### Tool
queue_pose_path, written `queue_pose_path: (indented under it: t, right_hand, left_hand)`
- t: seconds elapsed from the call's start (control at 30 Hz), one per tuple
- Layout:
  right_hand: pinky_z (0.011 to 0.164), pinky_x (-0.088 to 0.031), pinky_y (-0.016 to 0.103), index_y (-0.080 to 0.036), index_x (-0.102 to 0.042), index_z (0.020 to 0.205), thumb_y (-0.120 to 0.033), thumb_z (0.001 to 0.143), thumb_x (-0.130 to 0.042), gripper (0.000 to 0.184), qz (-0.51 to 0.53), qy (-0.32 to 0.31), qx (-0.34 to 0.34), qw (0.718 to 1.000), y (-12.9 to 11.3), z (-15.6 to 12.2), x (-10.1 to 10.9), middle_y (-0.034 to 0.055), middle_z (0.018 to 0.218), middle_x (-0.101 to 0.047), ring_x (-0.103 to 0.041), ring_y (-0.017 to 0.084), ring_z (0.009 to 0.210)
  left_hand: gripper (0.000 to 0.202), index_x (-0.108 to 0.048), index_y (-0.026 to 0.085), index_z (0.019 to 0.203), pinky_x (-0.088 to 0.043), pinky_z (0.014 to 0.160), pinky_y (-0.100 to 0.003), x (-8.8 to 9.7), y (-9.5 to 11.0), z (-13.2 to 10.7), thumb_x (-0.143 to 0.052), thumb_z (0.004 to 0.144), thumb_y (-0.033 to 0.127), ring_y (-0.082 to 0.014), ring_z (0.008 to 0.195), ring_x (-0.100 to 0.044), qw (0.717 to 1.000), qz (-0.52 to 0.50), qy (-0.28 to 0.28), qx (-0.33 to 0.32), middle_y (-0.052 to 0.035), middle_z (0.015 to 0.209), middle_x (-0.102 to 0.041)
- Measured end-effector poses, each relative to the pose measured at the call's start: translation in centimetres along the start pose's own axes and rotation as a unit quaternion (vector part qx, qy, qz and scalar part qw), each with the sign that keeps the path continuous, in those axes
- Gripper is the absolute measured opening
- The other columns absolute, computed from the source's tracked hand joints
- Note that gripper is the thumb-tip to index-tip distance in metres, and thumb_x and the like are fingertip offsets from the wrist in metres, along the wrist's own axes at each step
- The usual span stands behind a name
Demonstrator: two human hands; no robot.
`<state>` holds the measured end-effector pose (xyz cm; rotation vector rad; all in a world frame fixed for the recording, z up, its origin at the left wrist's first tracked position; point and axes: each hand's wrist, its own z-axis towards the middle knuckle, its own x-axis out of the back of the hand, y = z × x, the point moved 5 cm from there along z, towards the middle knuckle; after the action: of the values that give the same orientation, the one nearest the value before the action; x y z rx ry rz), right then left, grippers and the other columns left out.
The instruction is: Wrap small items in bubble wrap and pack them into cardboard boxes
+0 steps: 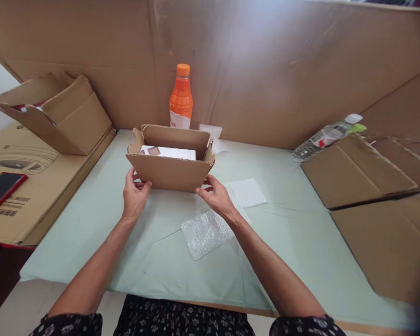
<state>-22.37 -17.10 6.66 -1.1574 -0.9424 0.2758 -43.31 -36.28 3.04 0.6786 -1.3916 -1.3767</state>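
Observation:
A small open-topped cardboard box (171, 172) is between my two hands at the back of the table. Inside it lies a white box (177, 153) with a brownish picture on its top. My left hand (135, 193) grips the cardboard box at its lower left corner, thumb on the front face. At the lower right corner my right hand (217, 193) holds it the same way. A sheet of bubble wrap (206, 233) lies under my right forearm, and a white padded sheet (248, 192) is just beyond it.
An orange bottle (182, 100) stands behind the box, near crumpled white wrapping (212, 133). Cardboard boxes (360, 172) and a leaning clear bottle (325, 137) are at right. At left, an open carton (80, 116) and a phone (3, 189) rest on a large flat carton (38, 186).

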Motion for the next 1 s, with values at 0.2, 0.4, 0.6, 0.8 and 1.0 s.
queue_pose_path:
  t: [0.2, 0.4, 0.6, 0.8, 1.0]
  right_hand:
    - [0.090, -0.058, 0.044, -0.019, -0.056, 0.138, -0.034, 0.078, -0.064, 0.063, -0.006, 0.014, -0.003, 1.000, 0.5, 5.7, -1.1, 0.0125, 0.134, -0.068, -0.066, 0.031, 0.119]
    - [0.097, -0.056, 0.046, -0.017, -0.057, 0.140, -0.038, 0.080, -0.066, 0.064, -0.022, 0.047, 0.035, 0.998, 2.4, 5.5, 1.8, 0.0154, 0.144, -0.062, -0.063, 0.030, 0.126]
    - [0.092, -0.058, 0.047, -0.018, -0.073, 0.115, -0.033, 0.085, -0.058, 0.038, -0.156, 0.124, -0.031, 0.979, 8.7, -1.3, 11.2, 0.0126, 0.121, -0.074, -0.069, 0.027, 0.107]
    - [0.097, -0.052, 0.049, -0.017, -0.076, 0.111, -0.029, 0.085, -0.058, 0.034, -0.207, 0.121, -0.069, 0.968, 10.1, -3.4, 12.6, 0.0143, 0.117, -0.075, -0.067, 0.029, 0.107]
    - [0.104, -0.044, 0.049, -0.019, -0.077, 0.094, -0.020, 0.078, -0.065, 0.020, -0.226, 0.105, -0.075, 0.966, 10.0, -3.3, 9.7, 0.0134, 0.114, -0.074, -0.062, 0.033, 0.112]
  left_hand:
    - [0.077, -0.045, 0.016, 0.146, -0.053, 0.074, -0.027, -3.3, 0.3, 6.0, -0.070, 0.072, 0.021, -0.0116, 0.073, -0.062, 1.000, 0.012, 0.015, 0.022, -0.0094, 0.118, -0.065]
    - [0.082, -0.039, 0.014, 0.152, -0.056, 0.080, -0.031, -2.8, 0.3, 3.3, -0.068, 0.077, 0.026, -0.0172, 0.090, -0.068, 0.999, 0.031, -0.017, 0.018, -0.0176, 0.136, -0.058]
    - [0.043, -0.070, 0.020, 0.119, -0.052, 0.094, -0.047, -0.2, -0.2, -8.5, -0.065, 0.083, 0.043, -0.0295, 0.102, -0.062, 0.943, 0.230, -0.194, -0.141, -0.0108, 0.106, -0.070]
    - [0.029, -0.073, 0.021, 0.102, -0.050, 0.089, -0.047, -3.6, 2.0, -13.5, -0.070, 0.083, 0.043, -0.0307, 0.095, -0.058, 0.896, 0.317, -0.229, -0.211, -0.0111, 0.100, -0.068]
    - [0.007, -0.066, 0.020, 0.080, -0.047, 0.085, -0.041, -6.4, 3.4, -14.8, -0.059, 0.081, 0.019, -0.0277, 0.094, -0.057, 0.882, 0.326, -0.289, -0.179, -0.0097, 0.096, -0.067]
